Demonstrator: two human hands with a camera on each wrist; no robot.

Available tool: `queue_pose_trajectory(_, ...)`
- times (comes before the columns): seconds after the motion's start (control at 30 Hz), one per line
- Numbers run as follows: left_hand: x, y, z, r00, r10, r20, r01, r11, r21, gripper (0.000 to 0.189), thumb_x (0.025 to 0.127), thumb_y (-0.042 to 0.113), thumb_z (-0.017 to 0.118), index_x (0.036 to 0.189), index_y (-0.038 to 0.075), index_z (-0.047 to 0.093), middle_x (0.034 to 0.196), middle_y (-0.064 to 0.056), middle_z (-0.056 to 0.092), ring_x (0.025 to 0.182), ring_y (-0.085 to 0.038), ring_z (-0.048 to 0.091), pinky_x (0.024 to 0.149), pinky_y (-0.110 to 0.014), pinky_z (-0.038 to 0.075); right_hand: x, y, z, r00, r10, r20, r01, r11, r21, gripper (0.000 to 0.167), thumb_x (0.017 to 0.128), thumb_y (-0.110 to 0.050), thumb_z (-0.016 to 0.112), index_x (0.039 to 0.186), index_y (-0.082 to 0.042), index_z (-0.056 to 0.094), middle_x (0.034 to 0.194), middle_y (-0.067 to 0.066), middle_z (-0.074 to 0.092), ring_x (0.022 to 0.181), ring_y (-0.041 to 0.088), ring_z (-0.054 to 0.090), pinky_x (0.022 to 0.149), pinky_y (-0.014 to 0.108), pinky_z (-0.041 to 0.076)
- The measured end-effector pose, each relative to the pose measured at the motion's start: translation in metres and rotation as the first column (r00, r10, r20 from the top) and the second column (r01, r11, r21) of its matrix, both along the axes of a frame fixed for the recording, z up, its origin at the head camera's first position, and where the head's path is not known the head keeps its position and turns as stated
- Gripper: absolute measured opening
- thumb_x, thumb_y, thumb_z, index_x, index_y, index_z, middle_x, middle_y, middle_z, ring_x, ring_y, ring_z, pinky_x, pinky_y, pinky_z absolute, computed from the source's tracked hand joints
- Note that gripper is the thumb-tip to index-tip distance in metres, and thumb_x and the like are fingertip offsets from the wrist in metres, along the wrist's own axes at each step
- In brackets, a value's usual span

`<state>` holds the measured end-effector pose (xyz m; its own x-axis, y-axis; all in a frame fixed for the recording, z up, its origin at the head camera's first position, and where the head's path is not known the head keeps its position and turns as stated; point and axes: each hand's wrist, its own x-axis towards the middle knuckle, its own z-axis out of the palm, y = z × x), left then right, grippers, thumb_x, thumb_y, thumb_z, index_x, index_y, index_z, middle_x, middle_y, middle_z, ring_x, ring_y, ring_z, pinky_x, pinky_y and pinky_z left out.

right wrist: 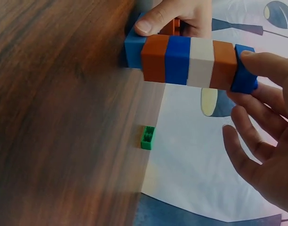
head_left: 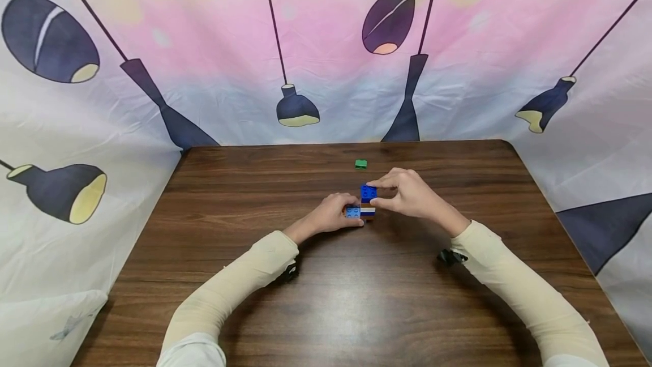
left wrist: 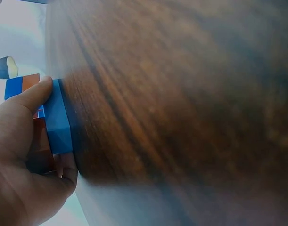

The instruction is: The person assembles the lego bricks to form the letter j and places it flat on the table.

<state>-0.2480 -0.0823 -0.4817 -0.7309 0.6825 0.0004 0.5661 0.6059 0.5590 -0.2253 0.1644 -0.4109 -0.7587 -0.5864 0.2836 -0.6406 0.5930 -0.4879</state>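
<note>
A tower of toy building bricks stands on the table. In the right wrist view, its light blue base brick (right wrist: 134, 49) carries an orange brick (right wrist: 154, 59), a blue brick (right wrist: 177, 60), a white brick (right wrist: 201, 62) and another orange brick (right wrist: 224, 66). At the top, my right hand (head_left: 410, 194) pinches a dark blue brick (head_left: 368, 193) between thumb and fingers; it sits slightly tilted against the orange one. My left hand (head_left: 331, 214) grips the base, thumb on the light blue brick. Partly hidden by that hand, one more orange brick (left wrist: 42, 146) rises from the base.
A green brick (head_left: 360, 164) lies apart, behind the tower towards the far edge of the wooden table (head_left: 244, 186). Cloth printed with hanging lamps (head_left: 331, 44) surrounds the table's far side and both sides.
</note>
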Motion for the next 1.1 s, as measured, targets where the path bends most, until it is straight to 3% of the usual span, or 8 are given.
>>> queue_pose_trajectory(0.4,0.001,0.001,0.001,1.0,-0.014,-0.009,0.014,1.0,0.011,0.042,0.094,0.036,0.076,0.123,0.007,0.069,0.113,-0.005,0.07,0.084,-0.013,0.057,0.073,-0.03,0.047,0.002,-0.003,-0.001,0.996,-0.013,-0.087,0.017,0.999,0.045,0.039,0.087,-0.03,0.083,0.121,-0.013,0.077,0.11,0.004,0.077,0.09,0.018,0.063,0.065,0.032,0.047)
queue_pose_trajectory(0.6,0.0,0.001,0.0,1.0,-0.009,-0.012,0.009,1.0,0.008,0.041,0.093,0.037,0.077,0.122,0.008,0.069,0.11,-0.002,0.069,0.082,-0.012,0.055,0.072,-0.029,0.046,0.0,-0.002,-0.003,1.0,-0.016,-0.02,0.016,1.0,0.017,0.04,0.088,-0.029,0.082,0.124,-0.014,0.076,0.115,0.004,0.076,0.091,0.021,0.065,0.067,0.034,0.048)
queue_pose_trajectory(0.8,0.0,-0.001,0.0,1.0,0.001,-0.012,-0.001,1.0,0.013,0.043,0.092,0.036,0.078,0.124,0.008,0.069,0.112,-0.003,0.07,0.083,-0.012,0.059,0.072,-0.029,0.048,-0.002,-0.001,-0.005,0.998,-0.012,0.056,0.013,0.999,-0.029,0.039,0.089,-0.029,0.081,0.125,-0.013,0.074,0.113,0.003,0.075,0.097,0.02,0.069,0.08,0.039,0.058)
queue_pose_trajectory(0.93,0.001,-0.002,0.001,1.0,0.002,-0.016,-0.001,1.0,0.02,0.049,0.092,0.038,0.078,0.129,0.007,0.068,0.121,-0.006,0.07,0.097,-0.015,0.063,0.086,-0.036,0.052,-0.003,0.002,-0.008,0.996,-0.005,0.088,0.01,0.999,-0.054,0.044,0.089,-0.032,0.081,0.128,-0.013,0.072,0.116,0.004,0.074,0.103,0.02,0.071,0.084,0.041,0.058)
queue_pose_trajectory(1.1,0.003,-0.007,0.003,0.999,0.024,-0.031,-0.023,0.999,0.029,0.06,0.089,0.046,0.079,0.135,0.01,0.064,0.129,-0.004,0.068,0.116,-0.02,0.06,0.103,-0.046,0.045,-0.001,0.007,-0.013,0.991,-0.038,0.129,0.047,0.997,-0.066,0.051,0.088,-0.041,0.081,0.131,-0.015,0.07,0.118,0.003,0.072,0.105,0.02,0.069,0.086,0.042,0.057)
